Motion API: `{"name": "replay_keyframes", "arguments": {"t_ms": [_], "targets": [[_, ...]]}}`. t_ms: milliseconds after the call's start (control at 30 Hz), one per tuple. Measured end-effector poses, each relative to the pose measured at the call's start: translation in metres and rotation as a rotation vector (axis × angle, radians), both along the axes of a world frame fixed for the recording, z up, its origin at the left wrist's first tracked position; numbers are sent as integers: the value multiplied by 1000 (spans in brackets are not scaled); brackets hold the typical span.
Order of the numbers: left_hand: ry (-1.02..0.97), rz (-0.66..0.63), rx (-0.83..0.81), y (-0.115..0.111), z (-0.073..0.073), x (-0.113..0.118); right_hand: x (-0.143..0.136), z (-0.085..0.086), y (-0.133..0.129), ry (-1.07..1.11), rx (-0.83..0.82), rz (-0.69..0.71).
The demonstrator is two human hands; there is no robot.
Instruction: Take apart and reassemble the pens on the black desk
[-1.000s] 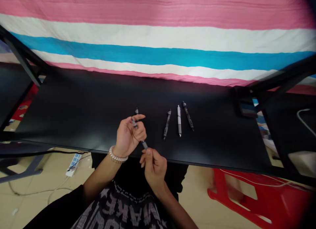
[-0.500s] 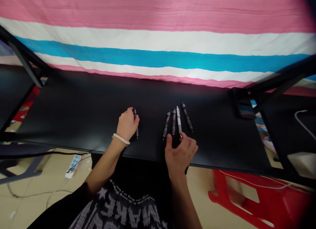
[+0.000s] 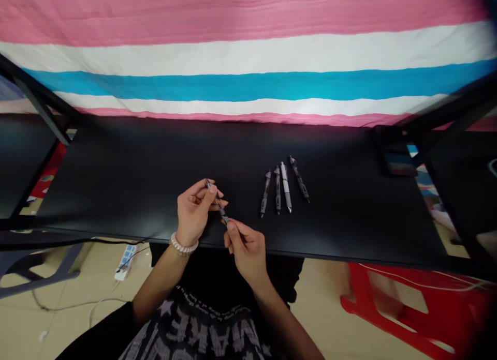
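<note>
A dark pen (image 3: pixel 220 207) is held between both hands above the front edge of the black table (image 3: pixel 147 163), slanting down to the right. My left hand (image 3: pixel 195 210) pinches its upper part between thumb and fingers, the other fingers curled behind. At its lower end, my right hand (image 3: pixel 246 244) grips with thumb and forefinger, hiding that end. To the right on the table lie a grey-black pen (image 3: pixel 265 193), a second dark pen (image 3: pixel 277 190), a white pen with a grey grip (image 3: pixel 286 186) and another dark pen (image 3: pixel 299 179), side by side and pointing roughly towards me.
A striped cloth (image 3: pixel 248 86) hangs along the table's back edge. Black frame bars (image 3: pixel 42 111) stand at both sides. A dark flat object (image 3: pixel 396 150) is at the back right. Below are a red stool (image 3: pixel 404 298) and a white power strip (image 3: pixel 126 261).
My left hand has lifted the dark pen off the table and drawn it nearer. My right hand has left the row of pens, moved left and taken the pen's lower end.
</note>
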State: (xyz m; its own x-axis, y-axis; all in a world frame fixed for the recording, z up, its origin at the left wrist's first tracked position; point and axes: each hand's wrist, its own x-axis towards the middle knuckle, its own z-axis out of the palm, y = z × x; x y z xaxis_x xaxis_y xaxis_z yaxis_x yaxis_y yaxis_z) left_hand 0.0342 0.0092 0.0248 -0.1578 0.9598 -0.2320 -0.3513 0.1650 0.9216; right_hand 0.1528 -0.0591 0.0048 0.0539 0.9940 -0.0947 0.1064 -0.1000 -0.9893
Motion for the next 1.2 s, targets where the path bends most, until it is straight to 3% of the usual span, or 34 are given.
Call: {"name": "replay_keyframes", "arguments": {"t_ms": [167,333,433,533,733,933,1133,1200], "targets": [[-30,230,-9,0,-5,9,3,-8,0,-191,409,-198],[-117,303,-32,1,-6,11,1,-9,-2,-49,246,-162],[-140,322,-36,0,-4,11,-1,-6,-2,-2,299,-203],[-139,332,-28,-2,-3,12,-1,-4,-1,23,214,-182],[-130,353,-13,-2,-2,11,4,-5,0,-45,230,-119],[-158,434,-22,2,-1,4,10,0,-1,-310,573,-187],[-169,340,-55,-4,-4,10,6,-16,2,-435,685,-222],[-179,330,-61,-5,-4,11,5,-19,2,-415,612,-172]]}}
